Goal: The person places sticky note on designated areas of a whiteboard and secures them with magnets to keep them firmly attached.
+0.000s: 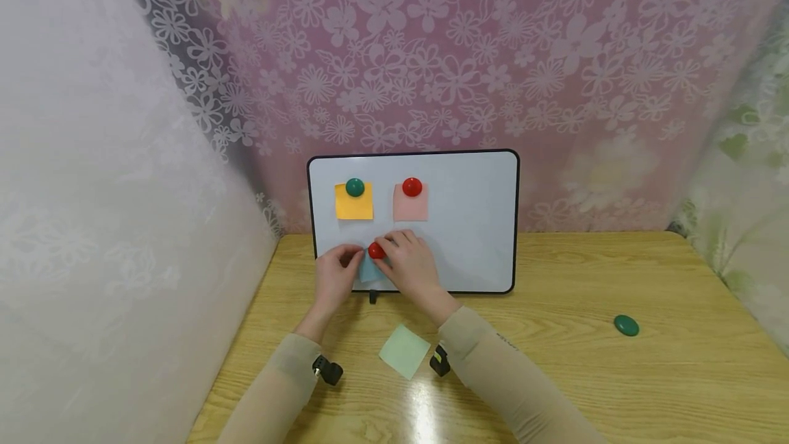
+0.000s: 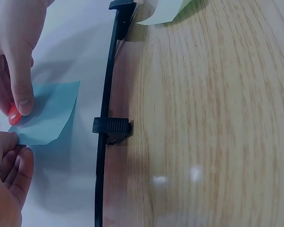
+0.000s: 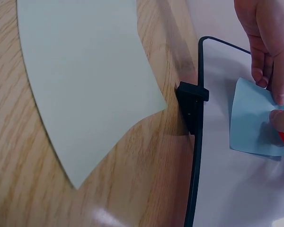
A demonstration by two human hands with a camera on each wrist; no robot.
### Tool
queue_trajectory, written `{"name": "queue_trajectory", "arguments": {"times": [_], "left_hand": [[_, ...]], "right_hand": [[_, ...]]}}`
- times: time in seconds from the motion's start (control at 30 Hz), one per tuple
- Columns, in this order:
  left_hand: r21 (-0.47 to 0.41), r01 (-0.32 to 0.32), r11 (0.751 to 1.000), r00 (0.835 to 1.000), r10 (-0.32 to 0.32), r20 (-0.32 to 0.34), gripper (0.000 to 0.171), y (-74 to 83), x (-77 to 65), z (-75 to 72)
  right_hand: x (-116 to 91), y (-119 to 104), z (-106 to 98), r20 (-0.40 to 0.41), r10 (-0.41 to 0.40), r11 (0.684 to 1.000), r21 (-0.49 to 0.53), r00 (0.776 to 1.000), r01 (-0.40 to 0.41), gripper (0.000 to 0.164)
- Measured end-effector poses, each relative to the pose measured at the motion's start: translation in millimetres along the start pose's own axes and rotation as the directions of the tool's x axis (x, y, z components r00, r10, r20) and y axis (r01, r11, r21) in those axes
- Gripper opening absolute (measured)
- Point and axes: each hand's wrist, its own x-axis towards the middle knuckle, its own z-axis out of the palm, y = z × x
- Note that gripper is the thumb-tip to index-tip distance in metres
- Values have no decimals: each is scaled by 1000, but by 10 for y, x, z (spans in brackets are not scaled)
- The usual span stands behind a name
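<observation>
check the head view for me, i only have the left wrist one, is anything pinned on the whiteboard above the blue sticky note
Observer: Yes, higher on the whiteboard, above the blue sticky note, a pink sticky note hangs under a red magnet, to the right of a yellow-orange sticky note.

Operator: ok, any magnet lying off the board

Observer: One: a green magnet lies on the table, well to the right of the right hand.
</observation>
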Motion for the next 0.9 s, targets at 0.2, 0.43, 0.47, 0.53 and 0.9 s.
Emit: {"name": "queue_trajectory", "arguments": {"times": [0.2,0.43,0.47,0.53,0.9], "left_hand": [[-7,9,1000,1000,-9,5,13,1,1,-1],[-3,10,1000,1000,-10,1,13,8,8,-2],[-3,12,1000,1000,-12,0,13,6,9,-2],[-2,15,1000,1000,-15,-1,13,5,11,-2],[-13,-1,1000,1000,0,-9,14,-8,-18,-2]], "right_hand": [[-3,4,-2,3,5,1000,3,1000,-5,42],[5,16,32,-9,0,1000,-2,1000,0,42],[6,17,38,-13,-1,1000,-5,1000,1,42],[9,19,47,-21,-1,1000,-12,1000,1,41],[2,4,65,-16,2,1000,-28,1000,-2,42]]}}
